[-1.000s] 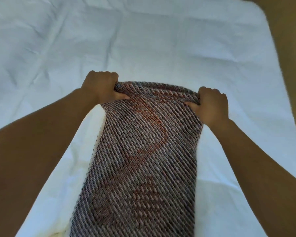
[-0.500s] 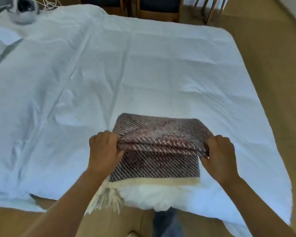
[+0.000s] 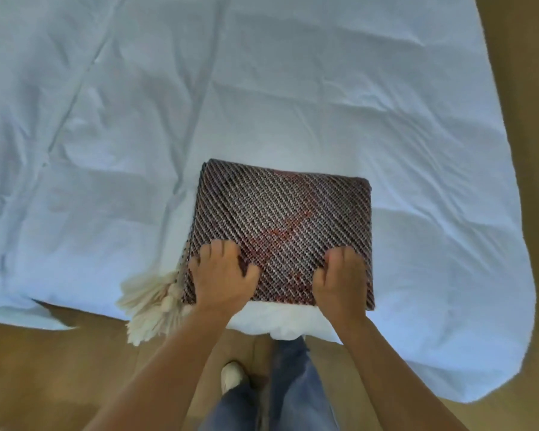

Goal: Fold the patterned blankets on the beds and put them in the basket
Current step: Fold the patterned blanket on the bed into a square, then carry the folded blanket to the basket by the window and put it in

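From the head view, the last fold has just been brought over, so the patterned blanket (image 3: 280, 231) is now squared up at 6 o'clock on the bed (image 3: 293, 88), pressed flat by left hand (image 3: 221, 275) and right hand (image 3: 343, 276), fingers curled, nothing pinched; basket's probably next, none is seen.

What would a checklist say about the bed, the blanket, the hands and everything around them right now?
Surface: bed covered in a wrinkled white sheet; the view cuts off its far side.
Job's things: patterned blanket folded into a compact rectangle, lying flat near the bed's near edge; cream fringe spills out at its left corner and hangs past the edge. No basket in view.
Clutter: nothing seen.
Hands: left hand and right hand both press down on the blanket's near edge, fingers curled; whether either has a grip on it cannot be told.
Cables: nothing seen.
Surroundings: brown floor; the person's jeans and a light shoe below.
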